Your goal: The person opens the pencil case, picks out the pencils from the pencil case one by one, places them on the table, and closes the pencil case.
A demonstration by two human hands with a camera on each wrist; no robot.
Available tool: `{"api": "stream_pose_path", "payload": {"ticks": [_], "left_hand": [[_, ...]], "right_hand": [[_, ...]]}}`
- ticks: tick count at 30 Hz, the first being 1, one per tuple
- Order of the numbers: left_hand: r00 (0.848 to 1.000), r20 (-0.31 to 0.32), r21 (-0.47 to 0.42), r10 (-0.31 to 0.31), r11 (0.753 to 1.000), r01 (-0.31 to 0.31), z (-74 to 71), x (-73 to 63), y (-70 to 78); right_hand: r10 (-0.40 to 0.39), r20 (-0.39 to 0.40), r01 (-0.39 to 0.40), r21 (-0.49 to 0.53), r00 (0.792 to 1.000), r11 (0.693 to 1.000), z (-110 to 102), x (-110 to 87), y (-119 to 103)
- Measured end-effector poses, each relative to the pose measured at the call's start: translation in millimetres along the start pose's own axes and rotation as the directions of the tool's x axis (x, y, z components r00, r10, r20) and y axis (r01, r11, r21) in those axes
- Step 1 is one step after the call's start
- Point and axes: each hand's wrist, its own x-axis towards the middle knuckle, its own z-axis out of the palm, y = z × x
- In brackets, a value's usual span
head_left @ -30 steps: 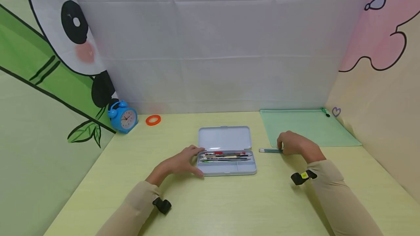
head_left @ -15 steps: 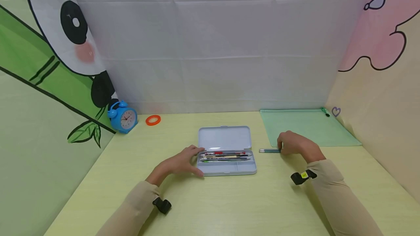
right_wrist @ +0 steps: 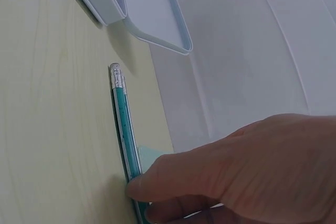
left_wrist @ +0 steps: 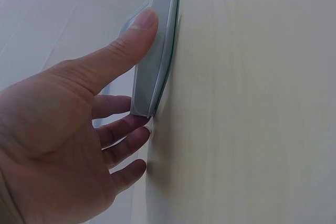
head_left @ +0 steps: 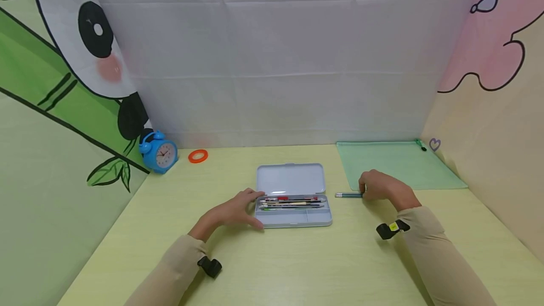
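An open pale pencil case (head_left: pixel 293 219) lies on the table with its lid (head_left: pixel 291 178) folded back. Several pencils (head_left: pixel 293 203) fill its rear compartment; the front one shows bare. My left hand (head_left: pixel 239 209) grips the case's left end, thumb (left_wrist: pixel 143 22) on the front wall and fingers spread around the end. To the right of the case, my right hand (head_left: pixel 382 185) pinches teal pencils (right_wrist: pixel 125 121) between thumb and fingers. These lie close along the table, their silver ferrules pointing at the case. The hand hides their other ends.
A green zip pouch (head_left: pixel 395 166) lies flat at the back right, just behind the right hand. At the back left are a blue alarm clock (head_left: pixel 161 152) and an orange ring (head_left: pixel 198 156). Printed cloth walls close off the back and sides of the table (head_left: pixel 297 268).
A slightly shorter length of the teal pencils shows beside my right fingers. The left hand and the pencil case have stayed in place.
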Motion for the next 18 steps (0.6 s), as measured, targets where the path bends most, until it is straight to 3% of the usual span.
{"api": "stream_pose_path", "payload": {"ticks": [18], "left_hand": [[1.0,-0.004,0.002,-0.004,1.0,0.004,0.4,0.1,-1.8]], "right_hand": [[-0.013,-0.007,0.013,0.004,1.0,1.0,1.6,2.6,2.7]]}}
